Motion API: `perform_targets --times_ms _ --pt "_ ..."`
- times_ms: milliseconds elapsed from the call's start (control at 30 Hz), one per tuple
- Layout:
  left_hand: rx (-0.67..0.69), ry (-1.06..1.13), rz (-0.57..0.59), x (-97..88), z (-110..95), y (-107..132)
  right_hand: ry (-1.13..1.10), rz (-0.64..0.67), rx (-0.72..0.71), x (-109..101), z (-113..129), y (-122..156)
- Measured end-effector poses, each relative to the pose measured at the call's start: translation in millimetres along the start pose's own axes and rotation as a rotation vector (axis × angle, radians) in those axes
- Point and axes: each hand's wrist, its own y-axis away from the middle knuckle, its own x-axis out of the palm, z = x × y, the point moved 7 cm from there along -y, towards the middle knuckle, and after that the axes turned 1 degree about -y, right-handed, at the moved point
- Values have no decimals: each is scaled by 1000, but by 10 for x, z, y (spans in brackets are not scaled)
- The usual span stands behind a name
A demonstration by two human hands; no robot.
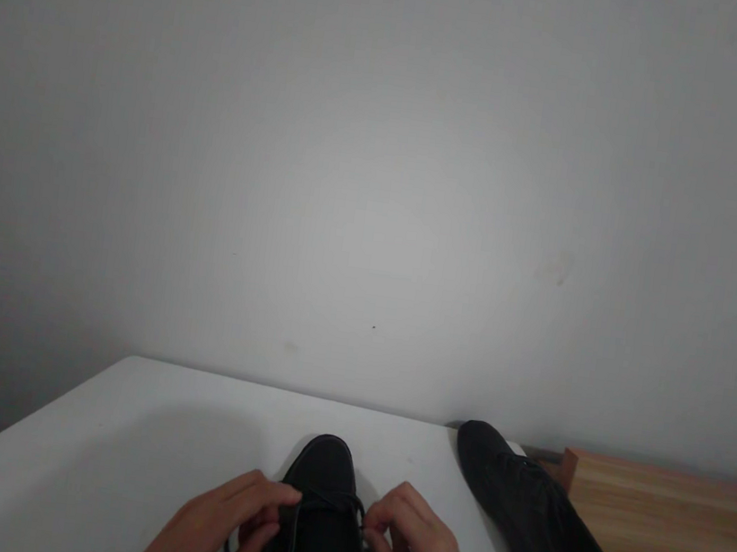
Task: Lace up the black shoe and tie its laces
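Observation:
A black shoe (323, 542) lies on the white table, toe pointing away from me, with its near end cut off by the bottom of the view. A thin black shoelace (332, 494) crosses its front. My left hand (227, 524) is closed in a pinch at the shoe's left eyelet edge; a bit of lace shows below the fingers, though the exact grip is partly hidden. On the right side, my right hand (411, 544) pinches the lace between thumb and forefinger, just off the shoe's edge.
A second black shoe (545, 530) rests at the table's right edge, its toe toward the wall. Beyond it is a wood-grain board (666, 541). The white table (138, 427) meets a plain grey wall (381, 178) at the back.

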Motion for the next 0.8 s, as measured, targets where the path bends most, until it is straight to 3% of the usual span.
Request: perform_targets --times_ms 233,333,433,500,667,800 --pt "125 -181 233 113 -225 -38 36 33 -32 11 31 -7" --pt "78 -273 332 202 -220 -99 115 56 -72 35 27 -12" --pt "53 -196 307 216 -238 -167 136 50 -86 57 16 -15" --pt "59 -155 290 190 -286 -193 45 23 -52 55 -3 -19" --pt "47 -144 382 102 -422 -200 -162 13 46 86 -29 -11" --pt "15 -98 352 3 -437 -226 -247 56 73 39 41 -3"
